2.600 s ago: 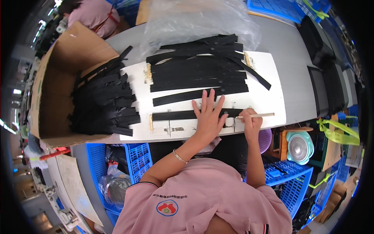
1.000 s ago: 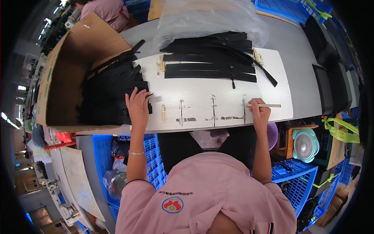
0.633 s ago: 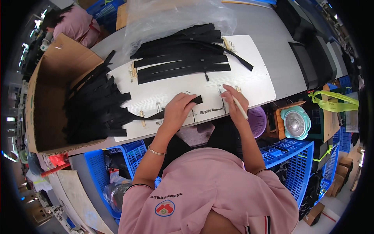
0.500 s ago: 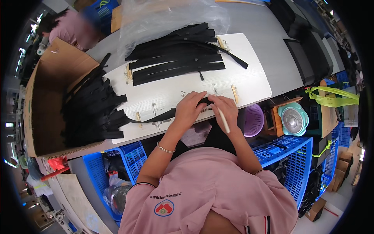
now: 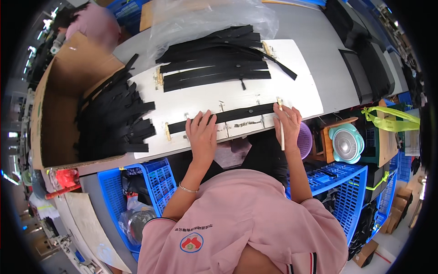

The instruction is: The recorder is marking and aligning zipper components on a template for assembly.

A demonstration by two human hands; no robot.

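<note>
One black zipper point(image 5: 237, 113) is stretched straight along the near part of a white board point(image 5: 301, 98), between two tape marks. Flat on its left part rests my left hand point(image 5: 202, 134), fingers out and slightly apart. At the zipper's right end is my right hand point(image 5: 289, 125), which holds a thin pale pencil-like stick point(image 5: 282, 137) between its fingers, one end up by the tape mark and the other pointing toward me. Farther back on the board, several black zippers point(image 5: 214, 75) lie side by side, one slanting off to the right.
A cardboard box point(image 5: 61, 77) at the left has a heap of black zippers point(image 5: 112, 121) spilling from its open side. Clear plastic sheeting point(image 5: 205, 16) covers the back. Below the table edge are blue crates point(image 5: 157, 182), a purple basket point(image 5: 304, 139) and a turquoise fan point(image 5: 346, 142).
My hands have moved apart, left hand leftward and right hand rightward. The zipper that ran slack from the heap to my fingers now lies straight across the board.
</note>
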